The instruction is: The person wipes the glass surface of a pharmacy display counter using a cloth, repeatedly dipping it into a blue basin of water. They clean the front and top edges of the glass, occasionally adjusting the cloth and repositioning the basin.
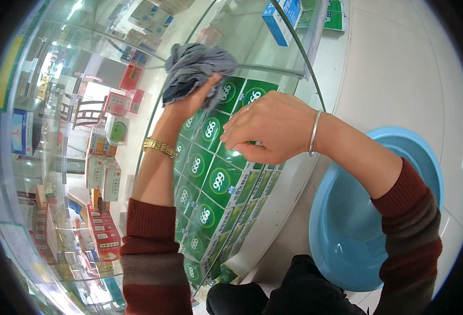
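Observation:
My left hand (194, 96) grips a crumpled grey cloth (198, 65) against the glass of a display case (251, 67), a gold-coloured watch band or bracelet on its wrist. To its right, my right hand (273, 128) hovers or rests over rows of green cartons (196, 163) that bear round printed emblems. Its fingers curl loosely with the back of the hand towards me. No object shows in it, but its palm is hidden. A silver bangle circles the right wrist.
A light-blue plastic basin (336, 220) stands on the tiled floor (389, 67) beneath my right forearm. Beyond the glass at left are medicine-type boxes (109, 179) and a dark chair (89, 112), possibly partly reflections. A blue-and-white box (278, 23) sits upper right. My knees (235, 299) are close below.

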Available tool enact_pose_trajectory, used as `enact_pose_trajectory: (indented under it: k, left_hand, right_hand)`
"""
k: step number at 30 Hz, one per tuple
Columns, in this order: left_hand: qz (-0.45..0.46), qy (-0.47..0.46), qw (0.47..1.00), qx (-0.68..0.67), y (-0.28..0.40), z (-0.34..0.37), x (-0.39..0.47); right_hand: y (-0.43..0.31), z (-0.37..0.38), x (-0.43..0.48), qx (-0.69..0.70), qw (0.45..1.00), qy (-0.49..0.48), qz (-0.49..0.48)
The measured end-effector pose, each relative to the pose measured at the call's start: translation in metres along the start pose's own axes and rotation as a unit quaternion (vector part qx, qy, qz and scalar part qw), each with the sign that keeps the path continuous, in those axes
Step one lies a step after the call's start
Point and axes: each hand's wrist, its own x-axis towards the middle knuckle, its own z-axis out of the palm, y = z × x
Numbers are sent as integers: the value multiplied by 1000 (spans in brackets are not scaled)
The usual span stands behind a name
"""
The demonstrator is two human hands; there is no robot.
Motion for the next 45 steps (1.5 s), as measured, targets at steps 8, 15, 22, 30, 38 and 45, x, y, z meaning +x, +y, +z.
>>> enact_pose_trajectory:
  k: [8,15,22,30,38,45]
  left_hand:
    - [-398,45,916,-33,-88,-11,3]
    - [-320,279,742,-519,-69,6,51]
    - [-318,237,817,-418,-19,21,24]
    - [-32,-12,999,-42,74,-1,-33]
    - [-55,-107,967,224,-38,-21,-30]
    - [-261,-45,964,21,-116,-16,12]
  right_hand:
    - [1,3,1,16,1000,22,4]
    - [-1,6,3,2,999,35,14]
    - [-5,7,5,18,998,47,38]
    - [-7,0,6,-6,998,-1,60]
    - [-2,7,5,36,998,50,25]
    - [-10,5,3,12,999,27,13]
